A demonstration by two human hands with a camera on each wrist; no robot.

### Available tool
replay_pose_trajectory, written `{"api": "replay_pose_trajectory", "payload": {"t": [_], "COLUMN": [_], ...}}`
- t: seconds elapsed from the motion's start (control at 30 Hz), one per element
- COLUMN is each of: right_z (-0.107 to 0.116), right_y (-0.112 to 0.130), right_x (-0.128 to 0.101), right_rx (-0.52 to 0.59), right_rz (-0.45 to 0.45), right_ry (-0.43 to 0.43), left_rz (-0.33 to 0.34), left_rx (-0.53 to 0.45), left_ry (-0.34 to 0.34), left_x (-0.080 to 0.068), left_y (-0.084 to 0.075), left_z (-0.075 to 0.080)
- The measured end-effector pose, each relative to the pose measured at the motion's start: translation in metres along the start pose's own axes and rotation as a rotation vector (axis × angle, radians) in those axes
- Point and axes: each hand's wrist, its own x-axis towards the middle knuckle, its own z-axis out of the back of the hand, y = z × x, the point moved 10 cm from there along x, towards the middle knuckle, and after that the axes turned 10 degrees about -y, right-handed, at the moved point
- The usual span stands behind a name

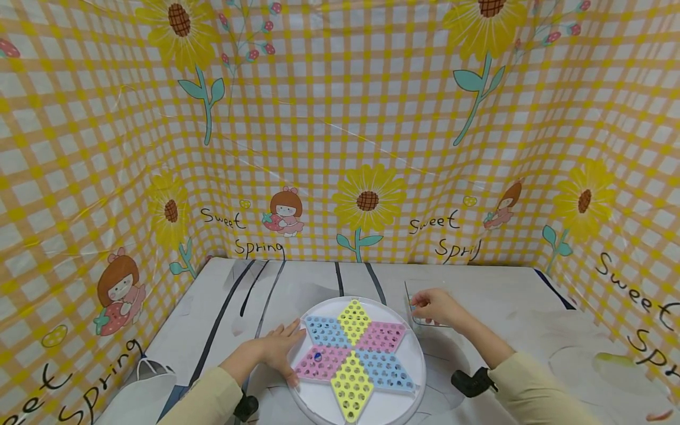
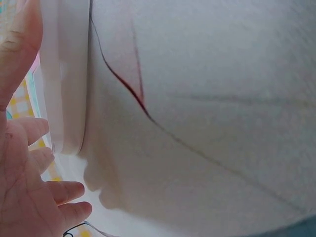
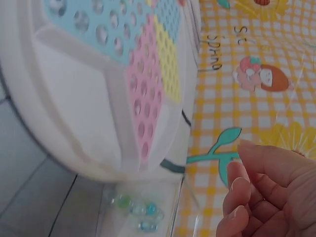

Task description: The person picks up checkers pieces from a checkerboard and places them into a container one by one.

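A round white Chinese checkers board with blue, yellow and pink star points lies on the table. One dark blue marble sits in the left pink point. My left hand rests at the board's left rim, its fingers spread. To the right of the board, my right hand hovers by a clear plastic box. Its fingers are loosely bent in the right wrist view, with nothing visible between thumb and fingertips. Several glassy marbles, green and blue, lie in that box.
The white table carries dark stripes. Behind and on both sides hangs a yellow checked cloth with sunflowers. A white object with a thin loop stands at the front left.
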Motion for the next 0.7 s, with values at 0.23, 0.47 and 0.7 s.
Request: {"api": "replay_pose_trajectory", "payload": {"t": [0.23, 0.47, 0.7], "right_z": [-0.019, -0.04, -0.061], "right_y": [0.022, 0.047, 0.064], "right_x": [0.0, -0.002, -0.002], "right_rx": [0.008, 0.072, 0.128], "right_rz": [0.006, 0.075, 0.133], "right_ry": [0.001, 0.045, 0.075], "left_rz": [-0.002, 0.002, -0.006], "left_rx": [0.004, -0.006, -0.023], "left_ry": [-0.01, -0.009, -0.017], "left_x": [0.0, -0.002, -0.002], "left_y": [0.0, 0.0, -0.002], "left_z": [0.001, 0.003, 0.004]}}
